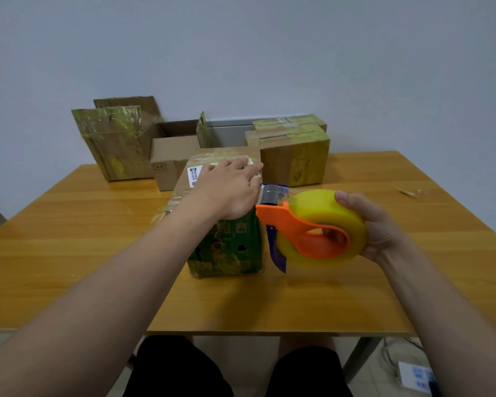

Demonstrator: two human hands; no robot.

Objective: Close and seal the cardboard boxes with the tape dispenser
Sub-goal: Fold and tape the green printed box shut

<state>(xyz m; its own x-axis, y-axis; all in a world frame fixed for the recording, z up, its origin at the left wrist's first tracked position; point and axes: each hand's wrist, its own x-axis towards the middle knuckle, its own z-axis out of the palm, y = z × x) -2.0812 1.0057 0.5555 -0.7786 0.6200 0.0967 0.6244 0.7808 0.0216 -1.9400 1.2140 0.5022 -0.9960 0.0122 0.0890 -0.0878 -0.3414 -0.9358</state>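
Note:
A closed cardboard box (229,247) with a green printed front and a white label stands in the middle of the wooden table (69,253). My left hand (229,187) lies flat on its top, fingers straight, pressing down. My right hand (375,224) grips the tape dispenser (312,227), an orange frame with a yellowish roll of clear tape and a blue blade guard. The dispenser's front end sits at the box's upper right edge, with a strip of tape running onto the box beside my left fingers.
At the table's back stand an open box with raised flaps (115,144), a smaller open box (169,161) and two stacked taped boxes (295,156). A scrap of clear tape (413,191) lies at the right. My knees show below the front edge.

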